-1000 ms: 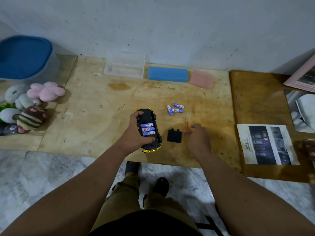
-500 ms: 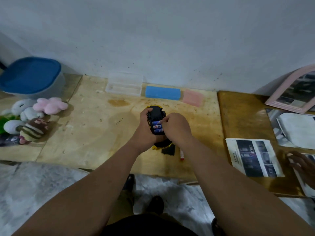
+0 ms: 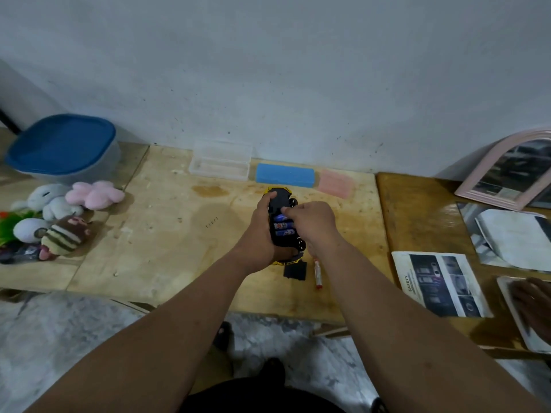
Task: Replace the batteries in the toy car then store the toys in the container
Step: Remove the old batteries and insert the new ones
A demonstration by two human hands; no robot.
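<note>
Far left, against the wall: container (image 3: 64,150) with its blue lid on. Just in front of it, a cluster of plush toys (image 3: 59,216) lies on the tabletop (image 3: 167,251), untouched.

Back edge of the tabletop, left to right: clear plastic case (image 3: 220,163), blue case (image 3: 284,173), pink case (image 3: 335,183), side by side along the wall.

Centre: your left hand (image 3: 261,236) grips the toy car (image 3: 283,225) from its left side, fingers wrapped round the body, thumb near the lower end. The car is underside up, lifted off the tabletop, battery bay open. Three batteries (image 3: 283,225) sit in the bay. Your right hand (image 3: 313,225) comes over the car from the right, fingers curled, fingertips pinching at the top battery; whether that battery is seated or lifted you cannot tell from this view.

Below the car, on the tabletop: the black battery cover (image 3: 295,270), and just right of it a small screwdriver (image 3: 318,274) with a red tip.

Right, on the darker board: a printed safety sheet (image 3: 438,283), a pink-framed mirror (image 3: 507,171) leaning on the wall.
</note>
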